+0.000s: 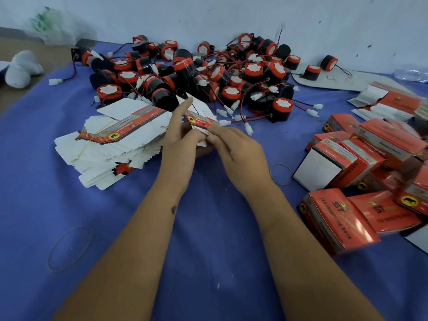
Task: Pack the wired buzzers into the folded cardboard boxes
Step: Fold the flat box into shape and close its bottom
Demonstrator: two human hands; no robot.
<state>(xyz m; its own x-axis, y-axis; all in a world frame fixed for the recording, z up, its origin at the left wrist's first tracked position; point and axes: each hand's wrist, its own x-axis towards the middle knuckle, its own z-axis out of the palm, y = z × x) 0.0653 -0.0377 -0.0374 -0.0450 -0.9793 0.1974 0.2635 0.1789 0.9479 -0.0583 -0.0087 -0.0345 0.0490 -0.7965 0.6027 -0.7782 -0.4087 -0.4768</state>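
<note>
Both hands, left hand (179,144) and right hand (234,149), pinch one flat box blank (201,122); trailing buzzer wires (234,107) nearby may snag while it is opened.

1. Blue cloth (208,251) under my arms: matt woven fabric, a bit linty.
2. Flat box blank (201,122) pinched betw. my left hand (179,144) & right hand (234,147): thin cardboard, printed side red w/ slight sheen, inside plain white, matt.
3. Stack of flat blanks (111,144): same card, white matt faces, bound w/ thin yellow rubber band.
4. Buzzers (196,72): black plastic bodies, smooth, semi-gloss; red plastic caps w/ white matt centres; thin red/black insulated wires, white plastic connectors.
5. Folded boxes (361,177): glossy red print, light glare.
6. Loose rubber band (69,247): dull, greyish.
7. Wall (231,17): pale matt paint, scuffed, specks.
</note>
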